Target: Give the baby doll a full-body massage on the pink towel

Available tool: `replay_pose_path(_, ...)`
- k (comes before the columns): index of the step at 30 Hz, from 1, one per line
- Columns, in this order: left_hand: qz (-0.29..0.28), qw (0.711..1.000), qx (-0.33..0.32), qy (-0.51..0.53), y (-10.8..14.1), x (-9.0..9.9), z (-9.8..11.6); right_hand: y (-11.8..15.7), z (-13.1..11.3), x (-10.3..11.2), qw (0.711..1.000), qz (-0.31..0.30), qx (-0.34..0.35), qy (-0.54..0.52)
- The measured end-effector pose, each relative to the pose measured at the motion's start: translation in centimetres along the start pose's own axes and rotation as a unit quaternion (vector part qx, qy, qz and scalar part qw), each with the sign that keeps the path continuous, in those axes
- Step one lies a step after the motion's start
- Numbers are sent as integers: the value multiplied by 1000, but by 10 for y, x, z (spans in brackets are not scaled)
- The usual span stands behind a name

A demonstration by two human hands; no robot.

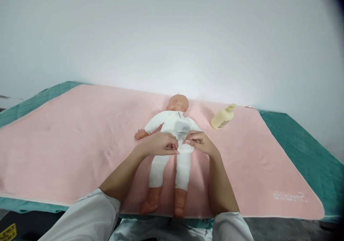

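Note:
A baby doll [183, 168] with a white cloth body and brown plastic head, hands and feet lies on a pink mat, its head away from me and turned so that an ear shows. My left hand [164, 144] is over the doll's lower body, fingers bent and close together. Just to the right, my right hand [200, 141] is over the other side of the lower body, fingertips pinched. A pale, partly see-through patch [182, 127] lies on the doll's body above the hands. What either hand holds is too small to make out.
A pale yellow pump bottle [222, 117] lies tilted on the pink mat [80, 144], right of the doll. Green cloth [303, 144] shows under the mat at both sides. A plain pale wall [161, 37] stands behind. A dark object with a yellow label is at the bottom left.

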State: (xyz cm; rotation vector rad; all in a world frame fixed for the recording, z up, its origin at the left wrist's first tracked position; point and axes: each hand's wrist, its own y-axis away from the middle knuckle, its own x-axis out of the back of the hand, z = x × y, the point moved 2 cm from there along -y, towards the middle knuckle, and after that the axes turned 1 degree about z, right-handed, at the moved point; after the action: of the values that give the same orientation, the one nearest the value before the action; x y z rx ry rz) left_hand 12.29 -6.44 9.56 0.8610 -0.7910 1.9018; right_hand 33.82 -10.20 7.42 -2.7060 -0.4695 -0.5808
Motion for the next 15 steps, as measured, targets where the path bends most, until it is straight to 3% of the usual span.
replay_pose_path(2,-28,999,-13,6,0,-2,1,2,-1,-4,998,-57,-9,3)
replay_pose_path(5,-22,999,-35,4,-2,-5,0,1,4,-11,994,-108,-25,26)
replay_pose_path(11,-50,999,-1,13,-6,-13,1,-1,14,-14,986,-143,-76,36)
replay_pose_path(15,-26,999,-2,33,-5,-8,8,0,8,-13,987,-141,-67,36)
